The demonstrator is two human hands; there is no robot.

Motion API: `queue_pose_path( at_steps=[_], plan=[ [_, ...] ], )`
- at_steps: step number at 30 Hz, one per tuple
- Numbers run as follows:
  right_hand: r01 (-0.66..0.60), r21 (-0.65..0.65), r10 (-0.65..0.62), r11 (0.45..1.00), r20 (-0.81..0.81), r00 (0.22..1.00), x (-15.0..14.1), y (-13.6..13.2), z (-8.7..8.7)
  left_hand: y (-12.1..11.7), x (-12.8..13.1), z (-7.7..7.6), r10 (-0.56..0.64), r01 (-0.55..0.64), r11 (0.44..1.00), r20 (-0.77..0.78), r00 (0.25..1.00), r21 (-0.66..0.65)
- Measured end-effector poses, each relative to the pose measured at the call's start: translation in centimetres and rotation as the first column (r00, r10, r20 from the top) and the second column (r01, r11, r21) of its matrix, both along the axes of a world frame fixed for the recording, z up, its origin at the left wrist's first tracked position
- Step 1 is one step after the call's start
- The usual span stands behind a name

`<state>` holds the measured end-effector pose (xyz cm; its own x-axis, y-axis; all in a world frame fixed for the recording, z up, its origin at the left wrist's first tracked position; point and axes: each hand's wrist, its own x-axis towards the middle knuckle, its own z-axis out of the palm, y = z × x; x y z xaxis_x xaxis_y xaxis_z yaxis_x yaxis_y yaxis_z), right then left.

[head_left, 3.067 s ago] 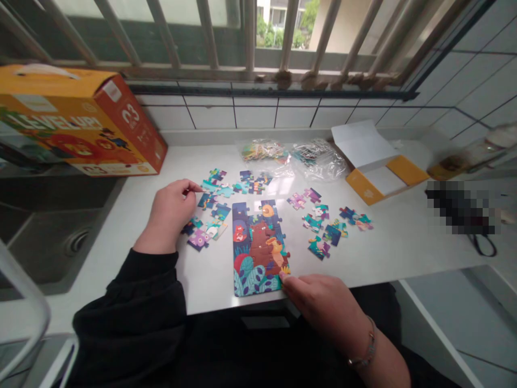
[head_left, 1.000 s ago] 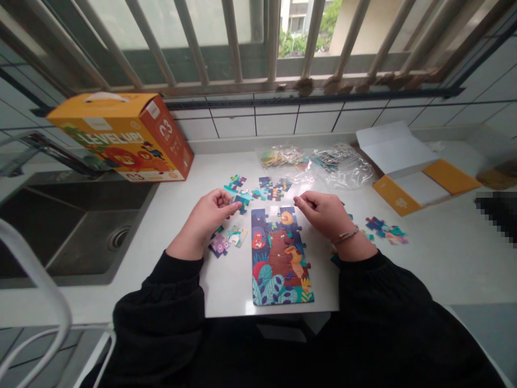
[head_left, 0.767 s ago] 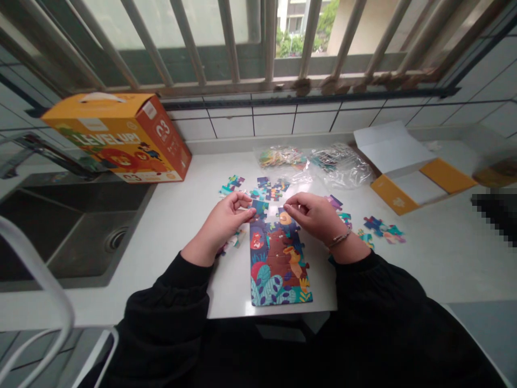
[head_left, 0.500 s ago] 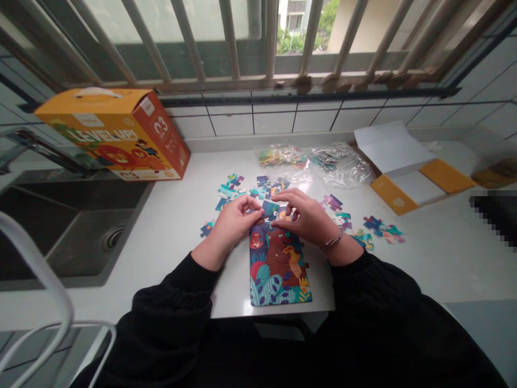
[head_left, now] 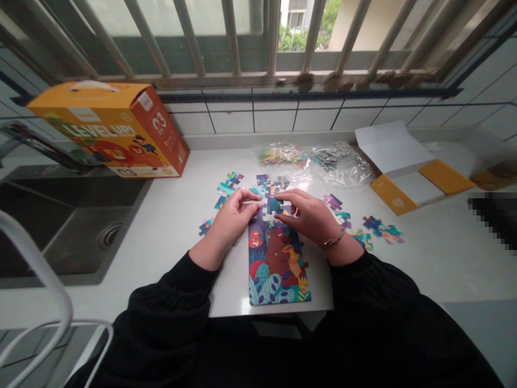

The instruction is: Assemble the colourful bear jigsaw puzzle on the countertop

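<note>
In the head view, the right hand (head_left: 309, 215) is pinching a blue piece (head_left: 275, 205) at the puzzle (head_left: 278, 258)'s twelve-o'clock end. At nine o'clock, the left hand (head_left: 230, 221) is nearly closing its fingertips, contact unclear. Keeping the piece level should be sparing its tabs.

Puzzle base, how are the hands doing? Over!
Right hand holding blue piece at top of puzzle. Left hand close by, grip unclear. Hands partly block view.

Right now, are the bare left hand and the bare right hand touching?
Apart. The head view shows a gap between the left hand and right hand, with a dark blue cardboard puzzle piece visible in it.
</note>
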<state>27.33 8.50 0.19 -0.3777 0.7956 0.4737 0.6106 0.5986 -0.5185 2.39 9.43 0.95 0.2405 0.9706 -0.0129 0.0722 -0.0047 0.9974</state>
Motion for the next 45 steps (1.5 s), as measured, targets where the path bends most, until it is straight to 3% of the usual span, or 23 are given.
queue_pose_path(
  at_steps=[4,7,11,17,24,32,39,45],
  plan=[
    [0.053,-0.043,-0.052,0.998,0.026,0.998,0.4,0.2,-0.2,0.4,-0.9,0.8,0.145,-0.041,0.962,-0.374,0.916,0.271],
    [0.041,-0.077,-0.037,0.996,0.045,0.998,0.5,0.3,-0.5,0.3,-1.3,1.0,0.166,0.002,0.951,-0.516,0.841,0.309],
    [0.035,-0.086,-0.030,0.996,0.065,0.997,0.4,0.4,-0.7,0.2,-1.2,1.0,0.099,0.099,0.946,-0.567,0.818,0.309],
    [-0.016,-0.094,0.021,0.995,0.049,0.999,0.2,0.2,-0.7,0.1,-1.0,1.0,0.020,0.150,0.948,-0.525,0.851,0.279],
    [-0.118,-0.081,0.120,0.990,0.016,0.993,-0.2,-0.4,-0.2,0.0,-0.7,0.0,-0.183,0.219,0.971,-0.290,0.939,0.096],
    [-0.073,-0.001,0.073,0.997,0.021,0.997,-0.5,-0.3,0.2,0.0,-0.3,-0.5,-0.207,0.206,0.978,-0.012,0.978,-0.037],
    [-0.073,-0.004,0.073,0.997,-0.007,0.997,-0.6,-0.5,0.4,0.1,-0.3,-0.6,-0.161,0.160,0.987,-0.048,0.986,-0.012],
    [-0.002,-0.043,0.000,0.999,-0.042,0.999,-0.6,-0.7,0.7,0.1,-0.5,-0.4,-0.165,0.165,0.986,-0.040,0.985,-0.012]
  ],
)
